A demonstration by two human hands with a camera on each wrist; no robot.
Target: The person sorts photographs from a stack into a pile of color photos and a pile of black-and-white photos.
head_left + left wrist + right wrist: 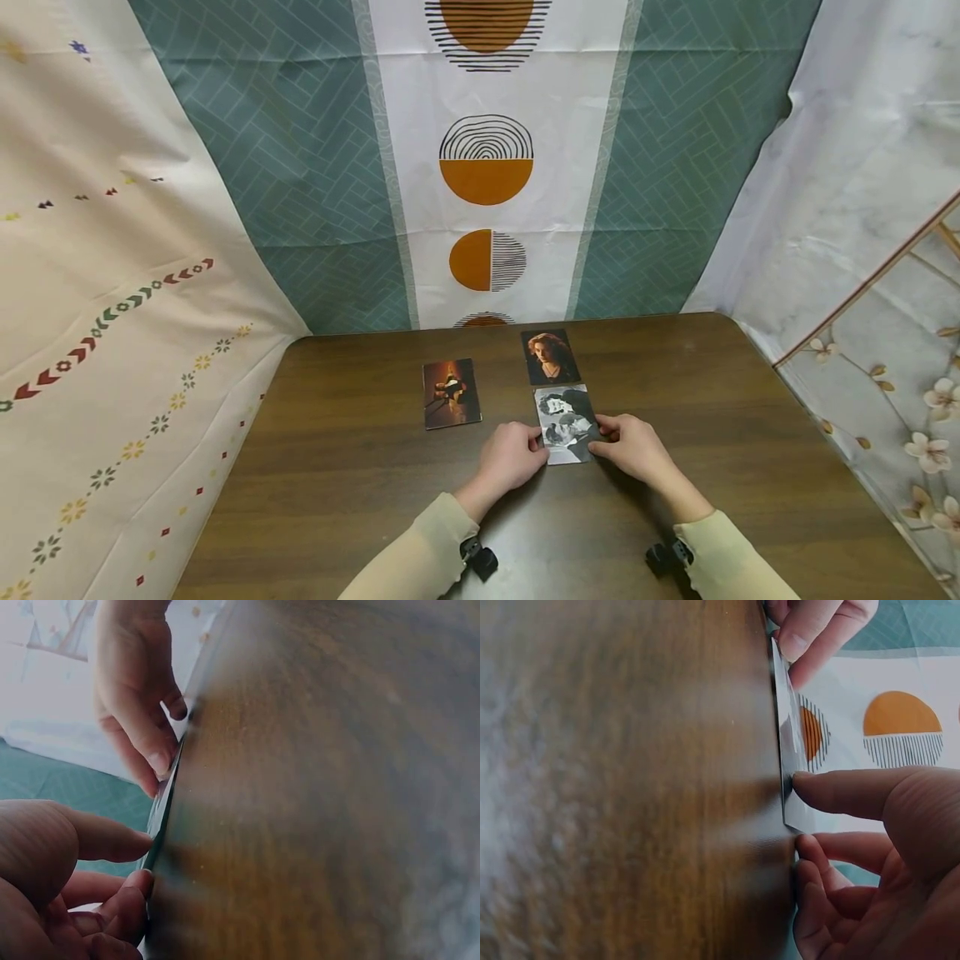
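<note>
A black-and-white photo card [567, 423] lies at the middle of the wooden table, its upper edge close to a dark portrait card. My left hand [512, 454] pinches its left edge near the lower corner. On the opposite edge, my right hand [633, 446] holds the card between thumb and fingers. Seen edge-on in the left wrist view, the card [163, 806] is slightly off the tabletop at one side. In the right wrist view the thumb [832, 791] presses on the card's face [789, 735], while the other fingers curl by its edge.
Above the held card lies the portrait card [551, 357] of a person with reddish hair. Further left is an orange-and-black picture card [451, 394]. Patterned cloths [487, 183] hang behind and beside the table [337, 467].
</note>
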